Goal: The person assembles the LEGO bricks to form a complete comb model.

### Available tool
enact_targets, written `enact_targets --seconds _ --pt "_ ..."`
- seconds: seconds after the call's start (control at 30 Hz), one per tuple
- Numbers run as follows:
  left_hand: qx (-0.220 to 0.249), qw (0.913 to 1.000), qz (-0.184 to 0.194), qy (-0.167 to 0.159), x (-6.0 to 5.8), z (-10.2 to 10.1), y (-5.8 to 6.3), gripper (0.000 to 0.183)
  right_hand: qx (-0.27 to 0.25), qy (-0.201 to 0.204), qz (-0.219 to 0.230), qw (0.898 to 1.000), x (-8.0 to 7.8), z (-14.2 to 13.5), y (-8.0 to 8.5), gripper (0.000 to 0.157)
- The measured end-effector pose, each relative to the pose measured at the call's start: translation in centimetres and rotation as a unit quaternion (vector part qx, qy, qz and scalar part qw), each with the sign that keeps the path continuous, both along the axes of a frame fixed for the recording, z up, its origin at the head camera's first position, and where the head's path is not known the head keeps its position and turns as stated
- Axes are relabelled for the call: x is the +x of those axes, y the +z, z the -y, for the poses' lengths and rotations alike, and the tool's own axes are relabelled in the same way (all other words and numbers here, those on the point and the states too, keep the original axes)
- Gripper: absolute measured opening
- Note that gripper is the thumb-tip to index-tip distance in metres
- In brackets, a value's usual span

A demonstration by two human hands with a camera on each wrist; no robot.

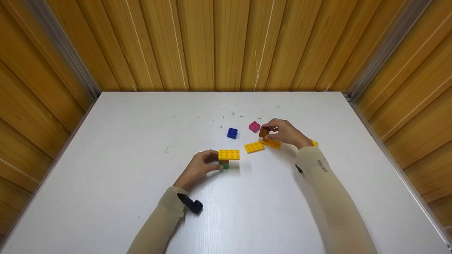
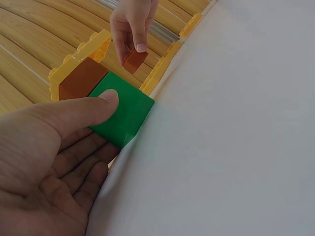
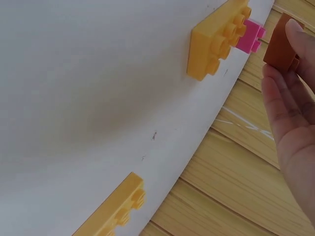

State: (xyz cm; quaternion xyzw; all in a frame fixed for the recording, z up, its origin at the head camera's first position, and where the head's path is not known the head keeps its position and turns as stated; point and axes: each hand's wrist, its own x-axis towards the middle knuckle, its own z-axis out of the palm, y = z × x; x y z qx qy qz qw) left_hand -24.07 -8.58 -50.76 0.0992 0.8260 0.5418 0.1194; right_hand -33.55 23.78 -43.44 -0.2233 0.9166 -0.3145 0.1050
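Near the middle of the table, my left hand (image 1: 198, 168) grips a small stack between thumb and fingers. At its bottom is a green brick (image 2: 125, 113), above that a brown brick (image 2: 81, 81), and on top a wide yellow brick (image 1: 229, 154) that overhangs to the right. The thumb presses the green brick's side in the left wrist view. Farther back and to the right, my right hand (image 1: 286, 133) pinches a second brown brick (image 3: 281, 44) with thumb and fingertips. This brick is raised over the table, above a flat yellow brick (image 1: 272, 144).
Another yellow brick (image 1: 254, 147) lies between the hands. Behind it are a pink brick (image 1: 254, 126) and a blue brick (image 1: 232, 133). One more yellow piece (image 1: 315, 143) is partly hidden by the right wrist. Wood-patterned walls (image 1: 226, 46) border the white table (image 1: 116, 158).
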Motion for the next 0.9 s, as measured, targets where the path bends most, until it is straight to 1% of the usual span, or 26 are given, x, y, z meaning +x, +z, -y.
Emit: enact_targets --seconds 0.17,0.4,0.67,0.9 --pt "0.008 1.0 0.001 -0.005 0.0 0.1 -0.2 0.043 0.002 0.024 -0.007 1.0 0.3 0.7 0.2 0.045" --pt "0.014 0.9997 -0.013 -0.015 0.0 0.2 -0.2 0.043 0.001 0.05 -0.01 0.999 0.7 1.5 0.4 0.044" --pt "0.009 0.9999 -0.007 -0.013 0.0 0.2 -0.2 0.044 -0.006 0.084 -0.012 0.996 1.1 2.6 0.8 0.049" --pt "0.001 1.0 0.003 -0.005 0.0 0.1 0.0 0.044 -0.001 0.105 -0.016 0.994 1.4 3.4 1.1 0.048"
